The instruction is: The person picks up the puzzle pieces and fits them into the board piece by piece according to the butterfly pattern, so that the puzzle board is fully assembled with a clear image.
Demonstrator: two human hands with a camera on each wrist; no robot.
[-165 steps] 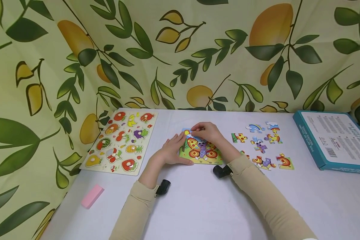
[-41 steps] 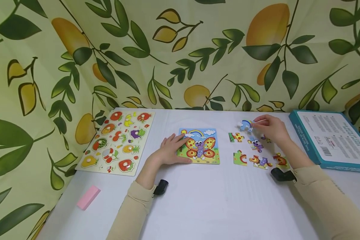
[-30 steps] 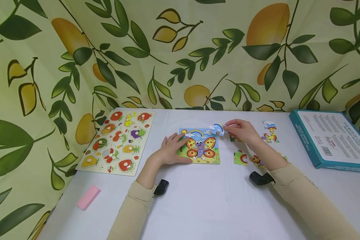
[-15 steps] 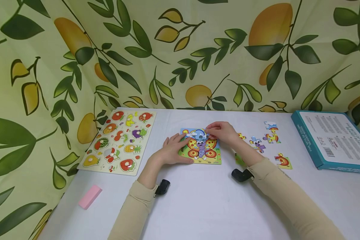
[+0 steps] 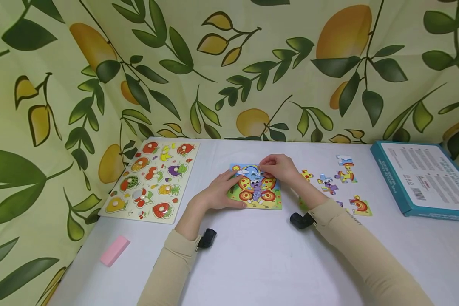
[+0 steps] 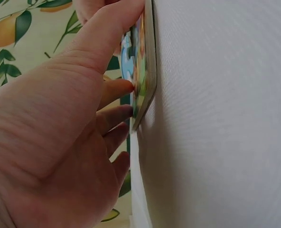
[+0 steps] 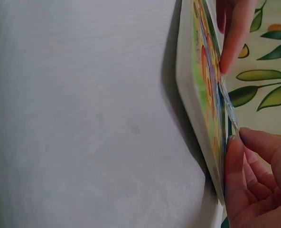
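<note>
A small square puzzle board (image 5: pixel 267 205) with a butterfly picture lies at mid-table. My left hand (image 5: pixel 221 192) rests over its left side, fingers spread and the thumb along the near edge. At the board's top, my right hand (image 5: pixel 280 168) pinches a blue rainbow puzzle piece (image 5: pixel 252 171) between thumb and forefinger. In the right wrist view this piece (image 7: pixel 229 108) is tilted, its far end close to a left fingertip. Several loose puzzle pieces, among them one with a purple butterfly face (image 5: pixel 328 185), lie to the right, some behind the right forearm.
Left of the board lies a fruit peg puzzle (image 5: pixel 153 178). A pink block (image 5: pixel 115 251) is near the left table edge. At the right sits a teal and white box (image 5: pixel 428 178). A leaf-patterned curtain (image 5: pixel 199 85) hangs behind the table.
My right hand has picked up the rainbow piece from the loose pieces on the right and carried it left to the board's top. The left hand has stayed on the board.
</note>
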